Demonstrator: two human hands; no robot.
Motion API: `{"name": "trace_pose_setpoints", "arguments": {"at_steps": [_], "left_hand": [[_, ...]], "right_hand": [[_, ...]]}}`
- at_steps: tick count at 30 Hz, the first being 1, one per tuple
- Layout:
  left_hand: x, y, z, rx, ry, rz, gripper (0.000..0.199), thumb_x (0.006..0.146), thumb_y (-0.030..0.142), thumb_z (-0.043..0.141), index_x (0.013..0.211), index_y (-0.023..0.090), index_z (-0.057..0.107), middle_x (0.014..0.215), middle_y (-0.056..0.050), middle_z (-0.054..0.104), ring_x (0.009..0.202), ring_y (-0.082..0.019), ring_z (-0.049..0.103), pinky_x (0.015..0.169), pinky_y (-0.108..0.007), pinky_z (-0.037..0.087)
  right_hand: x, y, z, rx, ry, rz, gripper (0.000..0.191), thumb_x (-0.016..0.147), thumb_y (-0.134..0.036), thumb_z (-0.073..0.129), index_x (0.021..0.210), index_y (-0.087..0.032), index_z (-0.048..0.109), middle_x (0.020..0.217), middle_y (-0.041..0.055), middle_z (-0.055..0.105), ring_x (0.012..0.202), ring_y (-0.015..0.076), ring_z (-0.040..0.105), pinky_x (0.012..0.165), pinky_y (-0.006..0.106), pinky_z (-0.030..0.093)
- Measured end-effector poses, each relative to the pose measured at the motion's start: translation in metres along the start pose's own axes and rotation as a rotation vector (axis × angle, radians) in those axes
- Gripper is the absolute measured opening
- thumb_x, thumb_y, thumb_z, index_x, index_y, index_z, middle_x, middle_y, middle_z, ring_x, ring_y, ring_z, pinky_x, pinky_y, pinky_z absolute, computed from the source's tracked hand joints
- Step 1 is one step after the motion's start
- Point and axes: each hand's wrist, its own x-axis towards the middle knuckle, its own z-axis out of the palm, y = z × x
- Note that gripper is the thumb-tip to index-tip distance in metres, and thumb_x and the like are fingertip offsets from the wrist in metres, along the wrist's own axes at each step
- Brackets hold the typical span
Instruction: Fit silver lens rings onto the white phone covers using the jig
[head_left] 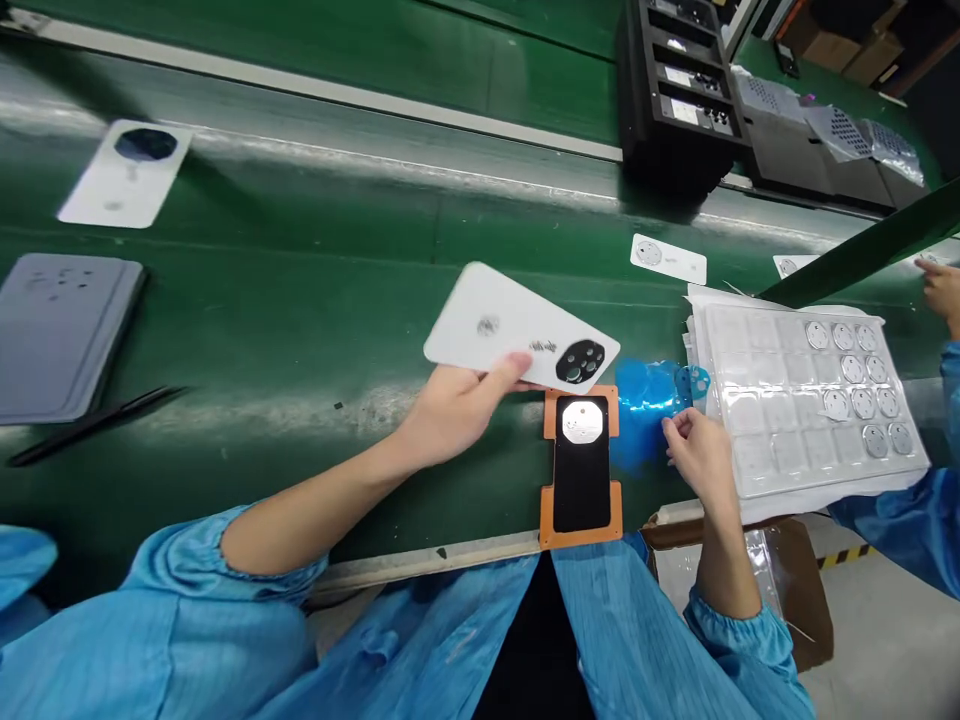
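My left hand (454, 412) grips a white phone back panel (480, 315) with a black camera area, tilted above the green bench. Below its camera end, an orange fixture (546, 515) holds a black plate (581, 490) with a round silver disc (582, 422) on it. To the right of the fixture, my right hand (699, 450) has its fingertips pinched at a small piece of blue film (691, 384) with cut-outs. More blue film (646, 400) lies between the fixture and that hand.
A clear tray (787, 400) with several round discs is on the right. White panels (131, 180) lie along the bench. Far left are a grey tray (60, 340) and a black pen (97, 428). A black rack (675, 130) stands at the back. Another person's hand (942, 290) shows far right.
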Motion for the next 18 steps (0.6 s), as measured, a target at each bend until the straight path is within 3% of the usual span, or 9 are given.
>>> {"name": "trace_pose_setpoints", "arguments": {"at_steps": [4, 6, 8, 10, 12, 18], "left_hand": [[-0.025, -0.001, 0.004, 0.662, -0.348, 0.55, 0.036, 0.103, 0.018, 0.046, 0.135, 0.017, 0.063, 0.137, -0.01, 0.068, 0.122, -0.026, 0.069, 0.107, -0.037, 0.057], [-0.035, -0.006, 0.014, 0.941, -0.368, 0.78, 0.038, 0.102, 0.008, 0.043, 0.135, 0.011, 0.06, 0.138, -0.014, 0.066, 0.124, -0.026, 0.067, 0.106, -0.037, 0.057], [-0.042, -0.014, 0.027, 1.135, -0.326, 0.901, 0.034, 0.1, 0.003, 0.044, 0.129, 0.006, 0.062, 0.131, -0.017, 0.07, 0.12, -0.027, 0.07, 0.103, -0.038, 0.058], [-0.045, -0.022, 0.039, 1.21, -0.296, 0.956, 0.031, 0.099, 0.003, 0.047, 0.126, 0.004, 0.063, 0.127, -0.019, 0.071, 0.116, -0.028, 0.071, 0.102, -0.04, 0.059], [-0.047, -0.029, 0.046, 1.228, -0.273, 0.975, 0.031, 0.098, 0.003, 0.05, 0.126, 0.003, 0.063, 0.126, -0.019, 0.072, 0.115, -0.029, 0.072, 0.1, -0.04, 0.06], [-0.049, -0.039, 0.046, 1.226, -0.262, 0.931, 0.032, 0.096, 0.002, 0.052, 0.127, 0.001, 0.061, 0.125, -0.021, 0.071, 0.118, -0.029, 0.071, 0.102, -0.039, 0.059]], "right_hand": [[-0.017, -0.01, -0.013, 0.045, 0.059, -0.248, 0.021, 0.097, -0.034, 0.052, 0.105, -0.02, 0.066, 0.092, 0.0077, 0.075, 0.078, 0.022, 0.073, 0.07, 0.036, 0.06], [-0.025, -0.02, -0.013, 0.049, 0.044, -0.474, 0.024, 0.098, -0.028, 0.055, 0.119, -0.022, 0.065, 0.111, 0.0102, 0.074, 0.096, 0.0229, 0.074, 0.082, 0.038, 0.063], [-0.03, -0.03, -0.006, -0.011, 0.015, -0.727, 0.033, 0.098, -0.019, 0.055, 0.131, -0.023, 0.062, 0.126, 0.0119, 0.07, 0.113, 0.0239, 0.07, 0.096, 0.04, 0.062], [-0.032, -0.035, 0.005, -0.096, 0.028, -0.936, 0.042, 0.098, -0.01, 0.052, 0.137, -0.021, 0.06, 0.129, 0.0137, 0.069, 0.122, 0.025, 0.067, 0.103, 0.041, 0.059], [-0.031, -0.036, 0.015, -0.159, 0.067, -1.058, 0.048, 0.098, -0.005, 0.048, 0.143, -0.017, 0.056, 0.128, 0.0156, 0.071, 0.123, 0.0256, 0.067, 0.104, 0.041, 0.059], [-0.02, -0.029, 0.021, -0.244, 0.077, -1.166, 0.049, 0.097, -0.002, 0.051, 0.145, -0.009, 0.053, 0.13, 0.0183, 0.071, 0.122, 0.0273, 0.068, 0.104, 0.041, 0.06]]}}
